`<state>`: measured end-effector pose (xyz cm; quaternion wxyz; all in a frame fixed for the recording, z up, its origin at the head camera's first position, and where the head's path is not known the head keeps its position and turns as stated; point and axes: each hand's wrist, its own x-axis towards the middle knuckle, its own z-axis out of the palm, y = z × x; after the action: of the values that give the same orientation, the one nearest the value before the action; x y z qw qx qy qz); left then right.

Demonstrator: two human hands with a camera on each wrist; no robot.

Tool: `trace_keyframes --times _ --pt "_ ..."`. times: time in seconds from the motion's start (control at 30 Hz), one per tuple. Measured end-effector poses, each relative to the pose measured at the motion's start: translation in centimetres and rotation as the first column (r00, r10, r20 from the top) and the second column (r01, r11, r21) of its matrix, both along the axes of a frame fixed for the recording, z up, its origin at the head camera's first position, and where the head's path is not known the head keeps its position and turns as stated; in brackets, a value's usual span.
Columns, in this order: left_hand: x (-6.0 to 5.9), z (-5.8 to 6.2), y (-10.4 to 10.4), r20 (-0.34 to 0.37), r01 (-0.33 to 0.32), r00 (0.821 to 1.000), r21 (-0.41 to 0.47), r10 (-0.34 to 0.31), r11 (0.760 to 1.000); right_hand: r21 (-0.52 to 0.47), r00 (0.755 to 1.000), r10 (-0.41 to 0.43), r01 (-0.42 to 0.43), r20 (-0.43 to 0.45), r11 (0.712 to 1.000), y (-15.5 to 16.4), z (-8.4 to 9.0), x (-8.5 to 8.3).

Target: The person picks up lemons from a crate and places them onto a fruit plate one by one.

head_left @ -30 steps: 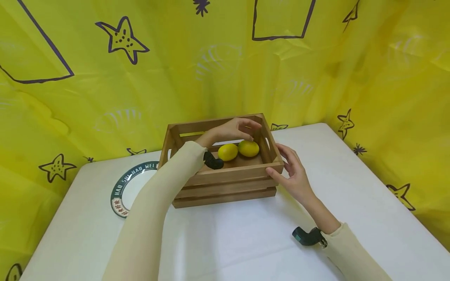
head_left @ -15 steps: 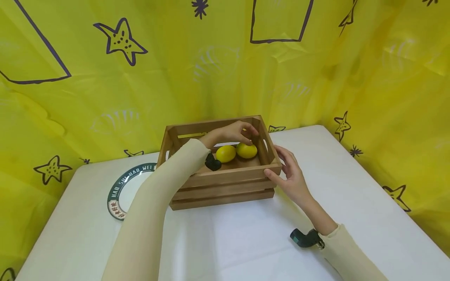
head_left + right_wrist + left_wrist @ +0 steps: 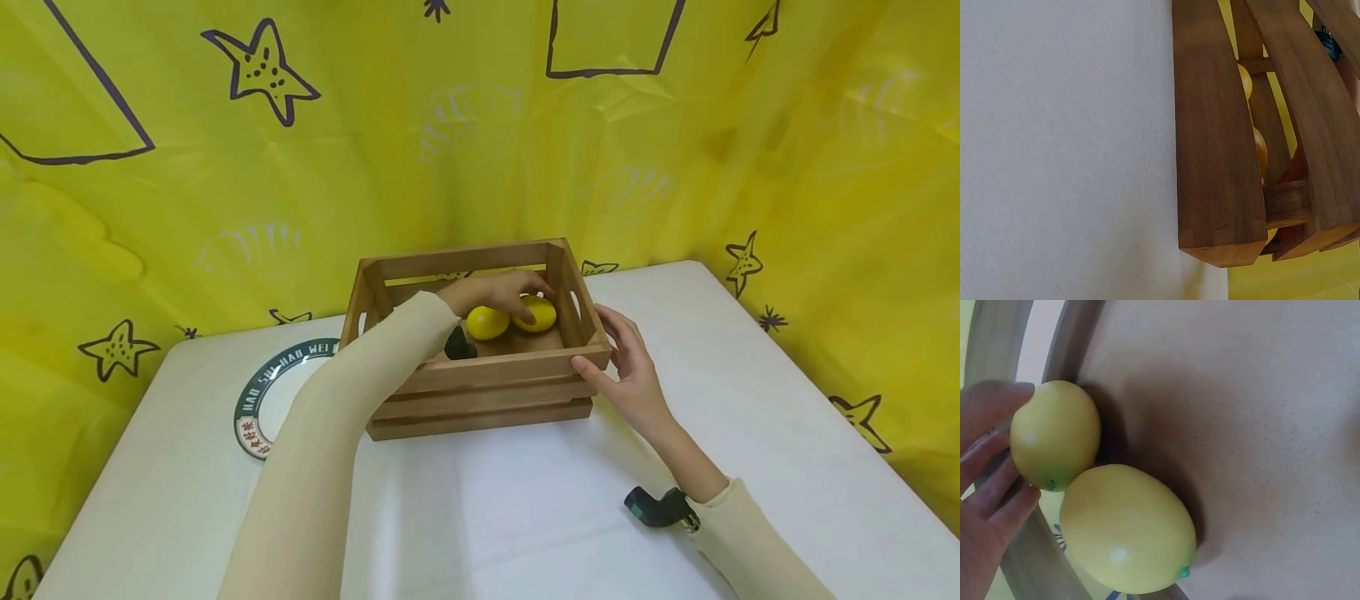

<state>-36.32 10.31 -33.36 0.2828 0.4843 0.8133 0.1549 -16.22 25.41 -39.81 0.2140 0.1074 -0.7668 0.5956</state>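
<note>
In the head view a slatted wooden crate (image 3: 480,377) stands on the table with two lemons on its floor. My left hand (image 3: 501,292) reaches down inside, thumb and fingers around the right-hand lemon (image 3: 542,314). The left wrist view shows the thumb against the top of that lemon (image 3: 1055,434) and the fingers along its far side. Beside it, touching it, lies the other lemon (image 3: 1129,528) with a green tip. My right hand (image 3: 633,379) holds the crate's front right corner, thumb on the front and fingers at the end wall.
A white plate (image 3: 246,400) with a dark green lettered rim sits to the left of the crate, partly behind my left sleeve. The white table (image 3: 525,517) ends against a yellow patterned cloth (image 3: 375,167) at the back and sides.
My left hand has lowered from above the lemons onto the right-hand one, its fingers now around it. My right hand keeps its hold on the crate. The head view has shifted slightly.
</note>
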Motion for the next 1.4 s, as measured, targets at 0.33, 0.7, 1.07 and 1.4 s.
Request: trace_keyframes --times 0.33,0.7,1.07,1.4 --pt "-0.09 -0.74 0.02 -0.112 0.028 0.993 -0.126 -0.042 0.992 -0.006 1.0 0.003 -0.003 -0.015 1.0 0.08 -0.11 -0.06" --pt "-0.09 -0.67 0.42 -0.169 0.029 0.984 -0.132 -0.052 0.991 -0.024 0.999 0.01 -0.011 -0.032 1.0 0.2 -0.1 -0.4" --pt "-0.26 -0.77 0.42 -0.208 0.059 0.974 -0.171 -0.095 0.984 -0.025 0.999 0.013 -0.014 -0.04 1.0 0.04 0.05 -0.34" --pt "-0.14 -0.41 0.39 -0.201 0.084 0.973 -0.149 -0.113 0.985 -0.008 1.0 -0.002 0.002 -0.012 1.0 0.11 -0.02 -0.22"
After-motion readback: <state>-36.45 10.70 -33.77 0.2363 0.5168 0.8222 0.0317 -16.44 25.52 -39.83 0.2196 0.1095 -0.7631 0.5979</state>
